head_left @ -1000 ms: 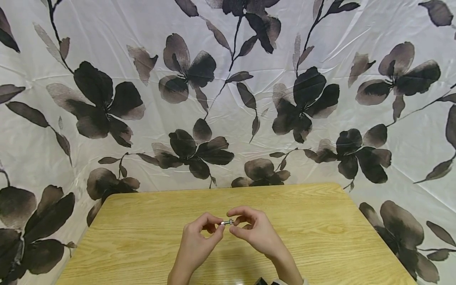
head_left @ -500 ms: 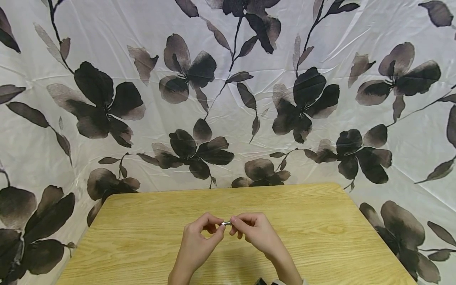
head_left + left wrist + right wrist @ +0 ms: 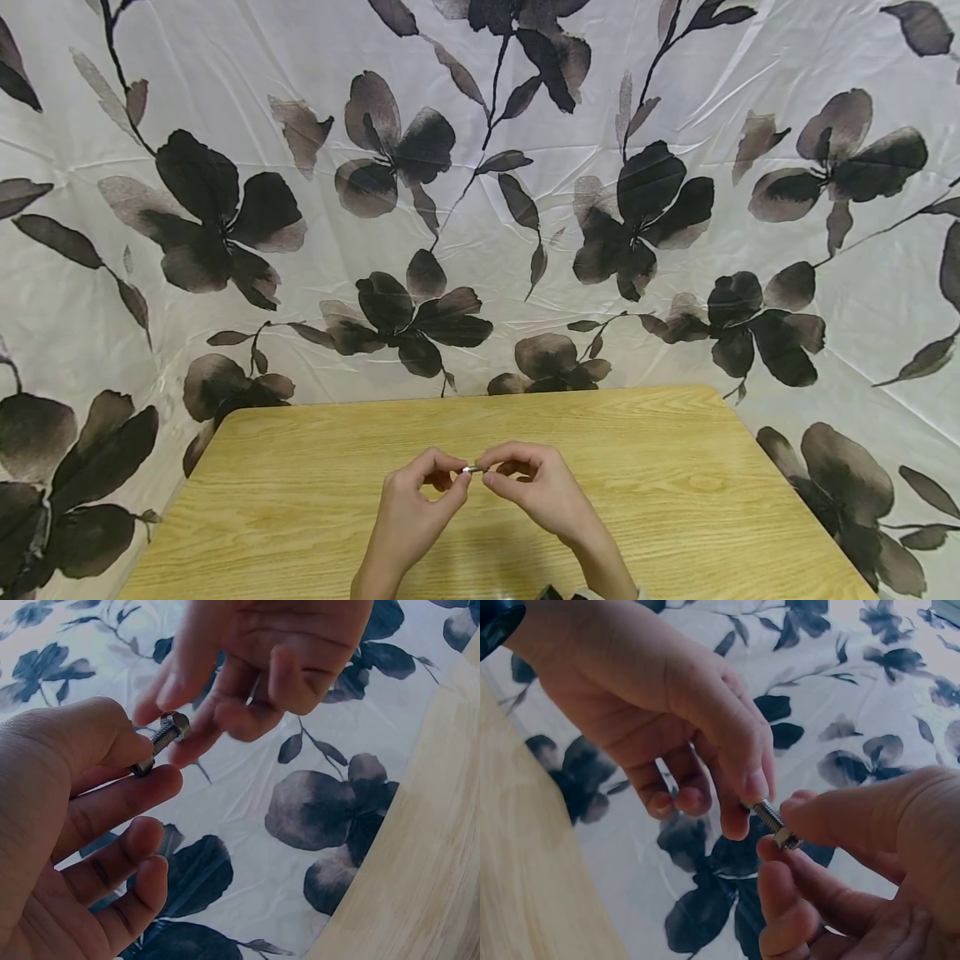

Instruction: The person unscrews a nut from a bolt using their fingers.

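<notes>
A small silver bolt (image 3: pixel 162 739) is held level above the wooden table. My left hand (image 3: pixel 417 510) pinches its head (image 3: pixel 142 766) between thumb and index finger, while the other left fingers stay loosely bent. A hex nut (image 3: pixel 785 838) sits on the threads near the bolt's free end. My right hand (image 3: pixel 536 487) has thumb and index finger curved around that nut, one on each side. In the right wrist view, the index fingertip (image 3: pixel 768 847) meets the nut's edge; thumb contact is hard to tell. Fingers partly hide the bolt in the head view.
The light wooden table (image 3: pixel 300 483) lies beneath both hands. Behind and beside it hangs a white cloth (image 3: pixel 480 225) printed with dark flowers. A black device (image 3: pixel 499 622) shows at the left wrist, and part of another black item (image 3: pixel 550 592) near the right wrist.
My right thumb and index finger closed over the bolt's nut end half a second ago, then parted and shifted around it again. My left hand keeps its pinch, having moved slightly left.
</notes>
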### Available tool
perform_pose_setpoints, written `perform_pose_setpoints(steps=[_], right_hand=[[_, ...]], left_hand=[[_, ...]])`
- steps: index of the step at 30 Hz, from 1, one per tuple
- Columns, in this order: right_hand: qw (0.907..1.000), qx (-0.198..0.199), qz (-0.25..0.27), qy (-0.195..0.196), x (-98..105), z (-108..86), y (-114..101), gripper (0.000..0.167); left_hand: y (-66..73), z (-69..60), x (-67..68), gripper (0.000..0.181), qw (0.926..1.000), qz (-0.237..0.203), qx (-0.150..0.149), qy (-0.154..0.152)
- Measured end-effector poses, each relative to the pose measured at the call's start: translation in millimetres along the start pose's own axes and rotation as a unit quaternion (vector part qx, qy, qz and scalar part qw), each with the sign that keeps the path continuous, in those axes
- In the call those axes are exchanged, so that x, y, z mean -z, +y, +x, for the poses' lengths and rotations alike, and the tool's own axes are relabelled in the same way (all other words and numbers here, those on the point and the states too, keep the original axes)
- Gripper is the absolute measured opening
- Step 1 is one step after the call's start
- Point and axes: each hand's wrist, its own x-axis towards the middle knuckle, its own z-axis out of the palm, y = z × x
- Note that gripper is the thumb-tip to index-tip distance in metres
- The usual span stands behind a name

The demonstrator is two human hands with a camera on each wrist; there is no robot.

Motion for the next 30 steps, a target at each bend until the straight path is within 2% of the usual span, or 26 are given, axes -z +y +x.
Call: perform_pose_setpoints(steps=[3,8,15,21,25,30], right_hand=[[1.0000,0.001,-0.001,0.005,-0.5,0.0,-1.3,0.021],[0.9990,-0.031,0.000,0.033,-1.4,1.0,-4.0,0.025],[0.9974,-0.072,0.004,0.005,-1.8,1.2,-2.0,0.032],[0.9983,-0.057,0.007,0.004,-1.3,1.5,-0.7,0.026],[0.9987,-0.049,0.013,0.007,-1.8,2.4,-0.3,0.024],[0.9999,-0.013,0.008,0.002,-1.3,2.0,0.2,0.020]], left_hand=[[0.9,-0.1,0.1,0.028,1.0000,-0.001,-0.005,0.001],[1.1,-0.6,-0.8,0.028,0.9998,-0.002,-0.018,0.006],[0.4,-0.4,-1.3,0.028,0.9997,0.002,-0.023,0.004],[0.1,0.6,-0.6,0.027,0.9999,0.004,-0.009,0.000],[-0.9,0.7,-0.8,0.028,0.9998,0.003,-0.018,0.002],[-2.1,0.7,-1.0,0.029,0.9997,-0.001,-0.022,0.003]])
